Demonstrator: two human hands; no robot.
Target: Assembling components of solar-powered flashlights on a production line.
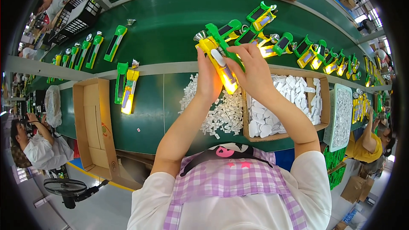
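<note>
Holding a yellow-and-green flashlight (218,61) up over the green desk (157,110), a worker at an assembly line grips it with both hands. The left hand (207,79) wraps its fingers (203,66) around the lit yellow body from the left, while the right hand (252,70) closes its fingers (233,55) on the green upper part; both are clenched on the flashlight, which tilts with its silver head toward the far edge. Just beneath the hands, an open cardboard box (322,102) near the desk's near edge is filled with small white plastic parts (289,98), and a loose heap of similar white pieces (221,113) lies on the desk beside the box's left wall. A pale green tray (341,117) at the right end holds more small white bits. An empty cardboard box (91,119) stands open at the left end, hanging over the near edge. Finished flashlights (298,51) lie in rows along the conveyor belt (162,25) behind, and two more flashlights (126,86) rest near the divider rail.
</note>
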